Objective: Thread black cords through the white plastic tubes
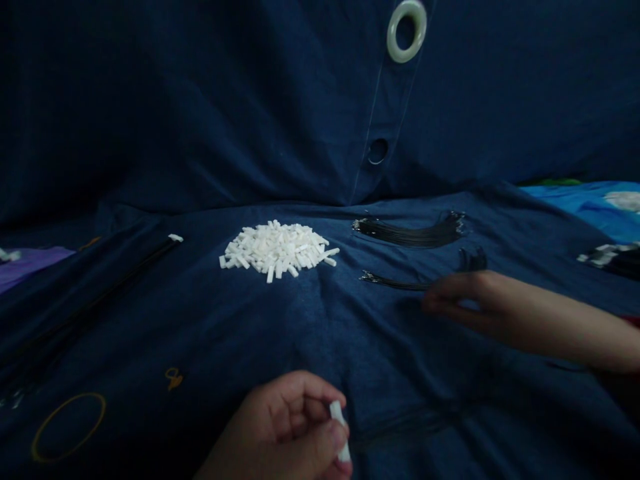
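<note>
My left hand (285, 427) is at the bottom of the view, its fingers curled around a small white rectangular piece (339, 430) that sticks out past the fingertips. A heap of several similar white pieces (277, 250) lies on the dark blue cloth (200, 320) in the middle. My right hand (465, 303) comes in from the right, fingers slightly apart, beside a thin bundle of black wires (395, 283). I cannot tell whether it touches them. A second, thicker black wire bundle (407, 232) lies farther back.
Long black strands (110, 287) tipped with a white piece lie at the left. A pale ring (406, 31) is set in the navy fabric behind. Black-and-white wires (610, 257) and bright blue cloth (585, 203) sit at the right edge; purple cloth (30, 263) sits at the left.
</note>
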### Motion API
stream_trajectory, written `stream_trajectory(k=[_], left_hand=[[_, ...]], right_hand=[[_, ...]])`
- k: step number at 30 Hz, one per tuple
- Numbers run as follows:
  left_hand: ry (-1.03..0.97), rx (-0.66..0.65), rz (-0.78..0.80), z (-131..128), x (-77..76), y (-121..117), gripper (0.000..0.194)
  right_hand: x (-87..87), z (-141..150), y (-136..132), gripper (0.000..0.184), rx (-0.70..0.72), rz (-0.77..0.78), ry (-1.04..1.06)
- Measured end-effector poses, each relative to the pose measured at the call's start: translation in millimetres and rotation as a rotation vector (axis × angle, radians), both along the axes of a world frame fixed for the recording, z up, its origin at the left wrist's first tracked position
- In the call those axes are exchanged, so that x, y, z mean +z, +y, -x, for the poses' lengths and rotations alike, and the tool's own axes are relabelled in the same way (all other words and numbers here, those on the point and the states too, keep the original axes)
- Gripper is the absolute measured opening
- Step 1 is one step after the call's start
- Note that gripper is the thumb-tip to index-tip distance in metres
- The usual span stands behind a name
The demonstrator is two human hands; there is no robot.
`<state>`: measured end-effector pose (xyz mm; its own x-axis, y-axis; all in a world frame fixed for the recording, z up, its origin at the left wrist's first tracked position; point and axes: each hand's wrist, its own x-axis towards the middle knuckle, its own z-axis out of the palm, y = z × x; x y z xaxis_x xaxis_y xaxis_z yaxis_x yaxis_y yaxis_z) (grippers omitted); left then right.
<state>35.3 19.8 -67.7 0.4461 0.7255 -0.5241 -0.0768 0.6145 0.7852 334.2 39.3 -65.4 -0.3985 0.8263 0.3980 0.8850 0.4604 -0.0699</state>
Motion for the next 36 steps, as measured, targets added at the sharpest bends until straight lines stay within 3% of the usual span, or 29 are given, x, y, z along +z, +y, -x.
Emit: stream_trajectory(k=[6,12,16,19,22,24,26,31,36], left_hand=[[-0.020,-0.031,-0.015,4.6,-8.5,0.3,0.025],[-0.092,-0.055,-0.034,8.8,-16.2,0.5,0.027],[-0.084,-0.052,-0.036,7.6,-17.2,0.3,0.028],[-0.078,-0.029,-0.034,6.7,-16.9,-0.4,0.028],[-0.070,0.020,-0.029,6.5,-15.0,-1.4,0.026],[-0.054,0.046,-0.022,6.6,-13.3,-1.7,0.023],[-0.052,0.061,-0.023,6.5,-11.7,-1.4,0.021],[-0.065,0.088,-0.032,5.1,-9.3,-0.1,0.017],[-0.087,0.064,-0.036,6.9,-9.8,-0.2,0.016]], right_hand=[[-16.7,7.4,48.3,0.018,-0.028,0.038,0.034],[-21.8,8.0,52.3,0.014,-0.007,0.031,0.085],[-19.7,8.3,52.4,0.010,0.029,-0.057,0.123],[-8.1,12.8,43.7,0.005,0.074,-0.212,0.173],[14.5,26.9,18.2,0.014,0.205,-0.341,0.190],[28.1,42.4,-4.2,0.014,0.297,-0.328,0.173],[34.1,60.3,-24.3,0.012,0.323,-0.209,0.178],[19.7,90.1,-44.0,0.016,0.265,-0.048,0.251],[8.6,88.4,-42.9,0.015,0.291,-0.026,0.240]])
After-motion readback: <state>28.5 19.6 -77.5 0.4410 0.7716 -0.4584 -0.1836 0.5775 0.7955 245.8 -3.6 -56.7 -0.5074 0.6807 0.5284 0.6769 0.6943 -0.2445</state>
